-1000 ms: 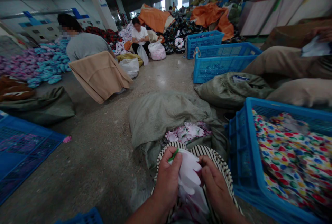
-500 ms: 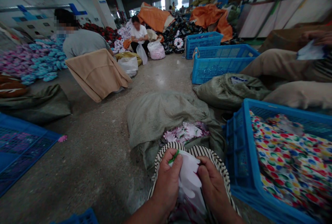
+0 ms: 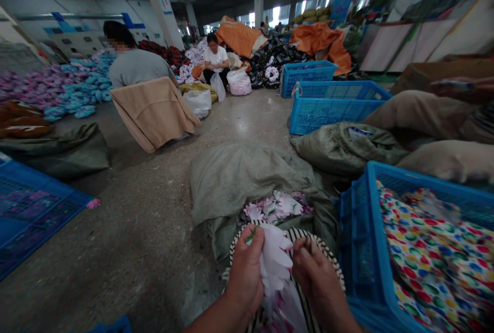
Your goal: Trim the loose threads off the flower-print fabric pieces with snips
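Head view: left hand's (image 3: 246,267) grip is pinched on the white petal-edged piece (image 3: 275,260), over the striped cloth (image 3: 300,233). Right hand (image 3: 317,271) is curled beside the piece's edge (I can't tell whether it's grasping anything); green sack (image 3: 247,178) ahead, blue crate (image 3: 355,240) of dotted fabric (image 3: 432,256) to the right.

The white scalloped piece (image 3: 274,258) looks like smooth, matt cloth. The big sack (image 3: 247,178) is coarse woven fabric, dull and creased. The near crate (image 3: 358,245) is slightly glossy plastic; its dotted fabric (image 3: 432,256) looks smooth. The floor (image 3: 154,230) looks gritty, faintly shiny.
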{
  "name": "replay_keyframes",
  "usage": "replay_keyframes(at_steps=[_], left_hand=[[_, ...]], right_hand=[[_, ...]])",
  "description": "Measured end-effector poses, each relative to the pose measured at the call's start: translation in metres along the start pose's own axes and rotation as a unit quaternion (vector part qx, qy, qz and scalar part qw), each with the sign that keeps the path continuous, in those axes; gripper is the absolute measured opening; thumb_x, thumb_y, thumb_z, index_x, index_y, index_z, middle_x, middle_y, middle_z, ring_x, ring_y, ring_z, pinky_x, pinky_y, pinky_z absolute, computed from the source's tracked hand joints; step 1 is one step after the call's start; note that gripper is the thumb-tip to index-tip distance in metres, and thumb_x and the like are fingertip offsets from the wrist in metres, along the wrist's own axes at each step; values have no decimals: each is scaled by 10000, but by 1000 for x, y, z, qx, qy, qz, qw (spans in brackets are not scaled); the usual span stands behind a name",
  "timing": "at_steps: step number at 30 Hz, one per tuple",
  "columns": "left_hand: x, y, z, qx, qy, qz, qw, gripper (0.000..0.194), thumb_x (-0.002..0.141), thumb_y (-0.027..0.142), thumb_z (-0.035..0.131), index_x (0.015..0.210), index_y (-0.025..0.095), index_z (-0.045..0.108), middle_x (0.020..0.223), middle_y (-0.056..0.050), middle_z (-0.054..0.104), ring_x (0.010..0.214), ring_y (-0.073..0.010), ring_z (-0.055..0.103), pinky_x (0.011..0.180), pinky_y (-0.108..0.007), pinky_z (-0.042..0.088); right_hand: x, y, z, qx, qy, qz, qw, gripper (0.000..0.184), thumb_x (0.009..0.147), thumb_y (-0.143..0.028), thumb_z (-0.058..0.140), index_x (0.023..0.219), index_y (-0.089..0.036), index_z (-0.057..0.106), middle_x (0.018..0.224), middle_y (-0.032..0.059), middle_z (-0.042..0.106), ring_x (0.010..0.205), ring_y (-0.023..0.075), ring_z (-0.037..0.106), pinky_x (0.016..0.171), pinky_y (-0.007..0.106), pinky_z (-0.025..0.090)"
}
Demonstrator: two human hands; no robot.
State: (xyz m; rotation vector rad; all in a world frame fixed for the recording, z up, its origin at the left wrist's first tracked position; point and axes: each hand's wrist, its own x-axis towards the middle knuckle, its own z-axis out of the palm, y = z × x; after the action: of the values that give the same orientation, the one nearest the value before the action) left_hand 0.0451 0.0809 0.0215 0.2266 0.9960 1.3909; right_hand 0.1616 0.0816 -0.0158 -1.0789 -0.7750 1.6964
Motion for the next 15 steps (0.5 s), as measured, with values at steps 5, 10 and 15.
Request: replay_keyframes(at_steps=[5,10,15], left_hand=[[9,-4,2,-11,14,16,1000,245,744,350,610,755,169,445,588,58,554,513,-56,505,527,-153,381],[24,-14,-6,21,21,28,999,260,750,403,587,821,178,481,646,41,581,552,-75,538,536,-163,399],[37,-10,-22,127,0,12,992,411,725,443,591,1001,156,487,841,-56,633,767,-168,608,699,-254,462]], right_hand=[[1,8,12,24,-21,37,999,329,660,-418,670,855,-190,535,537,-74,455,366,13,220,375,162,125],[13,6,20,8,-1,46,999,253,636,-336,713,817,-213,588,647,-39,579,489,72,454,442,168,335],[27,3,21,-13,32,62,997,266,666,-341,681,898,-235,602,774,-19,645,600,112,533,551,205,426]])
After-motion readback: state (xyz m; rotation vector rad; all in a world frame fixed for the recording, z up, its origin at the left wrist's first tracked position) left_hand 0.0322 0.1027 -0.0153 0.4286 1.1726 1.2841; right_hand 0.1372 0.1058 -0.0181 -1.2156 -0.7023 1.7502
